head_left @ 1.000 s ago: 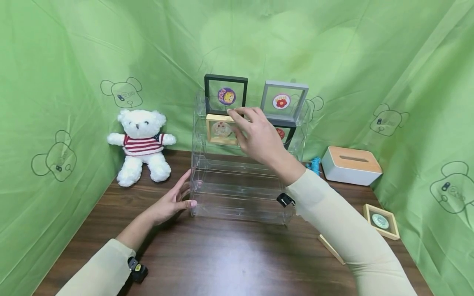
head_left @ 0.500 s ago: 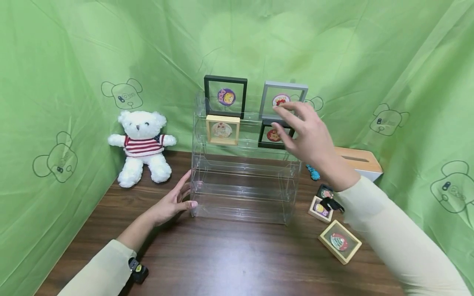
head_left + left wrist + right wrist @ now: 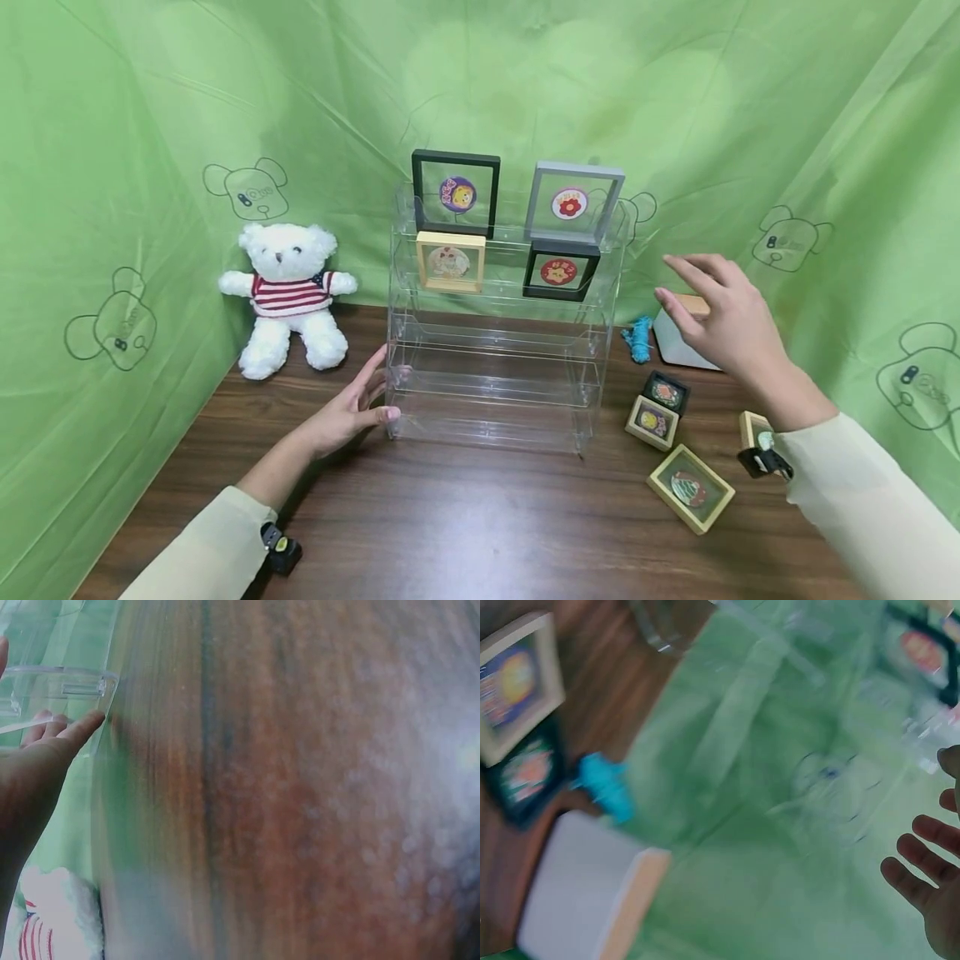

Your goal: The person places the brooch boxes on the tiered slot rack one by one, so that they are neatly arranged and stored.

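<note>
My left hand [image 3: 341,421] rests on the left side of a clear acrylic tiered display rack [image 3: 487,387], thumb at its front edge and fingers extended along the side panel. In the head view my right hand [image 3: 723,312] is in the air right of the rack, fingers parted with nothing between them. On the rack's top tier stand a black frame [image 3: 491,196] and a grey frame [image 3: 577,169]. A tier lower stand a light wooden frame [image 3: 450,285] and a smaller black frame [image 3: 561,294], all with round badges inside.
On the table at right lie a wooden frame [image 3: 692,487], a smaller wooden frame [image 3: 652,422], a black frame [image 3: 667,392] and another wooden frame [image 3: 752,427] partly behind my wrist. Behind them are a blue figure [image 3: 638,340] and a tissue box [image 3: 678,346]. A white teddy bear [image 3: 288,300] sits left.
My right hand has withdrawn from the light wooden frame on the second tier, moving right past the rack, and uncovered the smaller black frame. My left hand has stayed at the rack's side.
</note>
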`<state>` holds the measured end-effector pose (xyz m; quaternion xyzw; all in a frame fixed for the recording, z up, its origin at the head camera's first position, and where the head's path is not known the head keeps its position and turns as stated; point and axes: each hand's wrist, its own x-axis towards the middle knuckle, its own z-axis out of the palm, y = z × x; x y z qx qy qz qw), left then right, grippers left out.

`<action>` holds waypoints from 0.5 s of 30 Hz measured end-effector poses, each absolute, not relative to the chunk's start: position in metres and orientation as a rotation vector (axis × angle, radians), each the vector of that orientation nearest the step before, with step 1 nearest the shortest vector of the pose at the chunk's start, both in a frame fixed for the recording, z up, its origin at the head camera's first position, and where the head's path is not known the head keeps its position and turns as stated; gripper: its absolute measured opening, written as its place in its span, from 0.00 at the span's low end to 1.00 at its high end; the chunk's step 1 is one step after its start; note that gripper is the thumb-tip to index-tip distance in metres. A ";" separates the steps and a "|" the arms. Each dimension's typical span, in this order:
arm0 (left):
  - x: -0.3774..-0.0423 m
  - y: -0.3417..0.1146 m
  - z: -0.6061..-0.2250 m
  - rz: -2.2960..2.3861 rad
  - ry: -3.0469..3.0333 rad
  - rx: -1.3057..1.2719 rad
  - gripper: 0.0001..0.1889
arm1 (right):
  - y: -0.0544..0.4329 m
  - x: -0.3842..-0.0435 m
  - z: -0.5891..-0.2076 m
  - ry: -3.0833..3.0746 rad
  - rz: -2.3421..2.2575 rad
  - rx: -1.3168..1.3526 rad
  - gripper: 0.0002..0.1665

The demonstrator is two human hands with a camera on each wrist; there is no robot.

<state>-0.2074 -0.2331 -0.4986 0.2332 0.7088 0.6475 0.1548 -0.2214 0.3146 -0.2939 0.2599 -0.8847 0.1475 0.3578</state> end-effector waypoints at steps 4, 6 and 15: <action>-0.207 -0.233 -0.498 1.857 2.027 0.669 0.57 | 0.346 -0.216 -0.315 -2.375 0.381 0.563 0.34; -0.207 -0.232 -0.498 1.857 2.026 0.668 0.58 | 0.361 -0.213 -0.326 -2.427 0.386 0.514 0.34; -0.206 -0.231 -0.498 1.853 2.034 0.675 0.58 | 0.428 -0.207 -0.370 -2.613 0.388 0.384 0.33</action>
